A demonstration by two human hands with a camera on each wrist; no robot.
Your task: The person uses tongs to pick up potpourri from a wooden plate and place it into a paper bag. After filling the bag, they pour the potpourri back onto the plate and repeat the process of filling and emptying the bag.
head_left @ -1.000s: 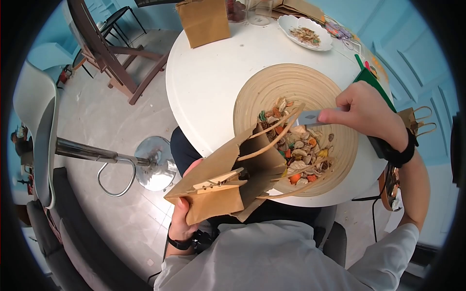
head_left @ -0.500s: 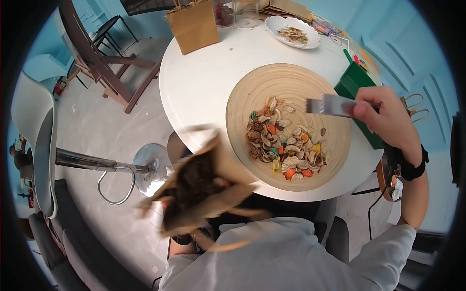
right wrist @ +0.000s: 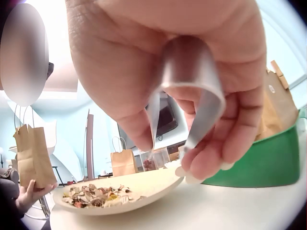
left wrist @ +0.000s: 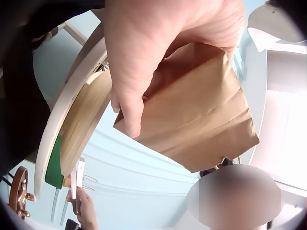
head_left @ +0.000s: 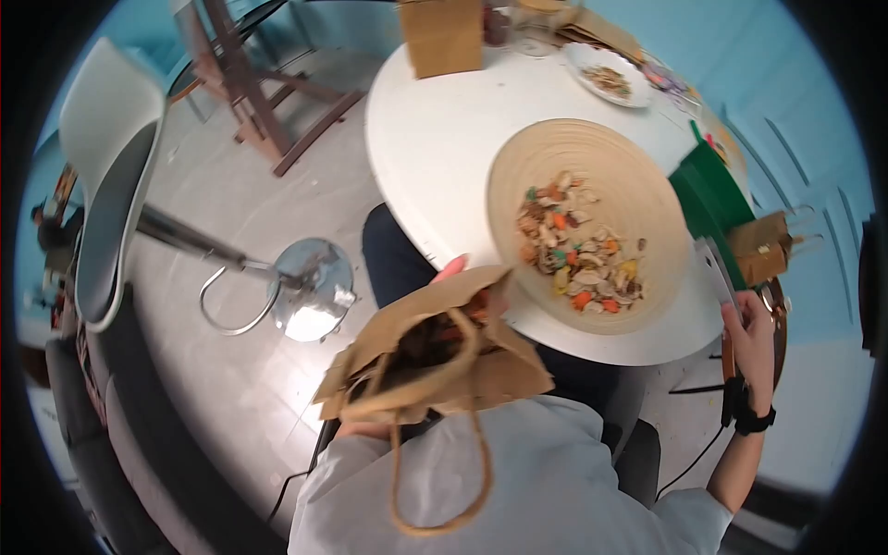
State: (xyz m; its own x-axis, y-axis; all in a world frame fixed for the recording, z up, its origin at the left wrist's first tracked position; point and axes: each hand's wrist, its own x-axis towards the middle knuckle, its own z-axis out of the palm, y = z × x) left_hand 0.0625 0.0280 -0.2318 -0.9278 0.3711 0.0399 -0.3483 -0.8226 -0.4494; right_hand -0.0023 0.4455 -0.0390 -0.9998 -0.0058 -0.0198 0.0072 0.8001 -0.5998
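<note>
My left hand (left wrist: 158,52) grips a brown paper bag (head_left: 518,370) around its lower part, thumb on one side. In the head view the hand is mostly hidden behind the bag; only a fingertip shows. The bag's mouth gapes upward, showing dark contents with a bit of orange, and a twisted-paper handle hangs toward my shirt. My right hand (head_left: 754,338), at the table's right edge, holds metal tongs (right wrist: 192,62), their arms apart with nothing visible between them. Between the hands lies a round wooden plate (head_left: 661,199) of dried petals and cones (head_left: 587,277).
Beside the plate stands a green box (head_left: 708,185), with a small paper bag (head_left: 758,250) at it. Another paper bag (head_left: 442,37), glass jars (head_left: 535,37) and a scalloped white dish (head_left: 578,60) of dried bits stand farther back. A white chair (head_left: 106,111) is at left.
The paper bag has turned from leaning over the plate to standing mouth-up near my lap. My right hand has drawn the tongs away from above the plate, to the right and nearer me.
</note>
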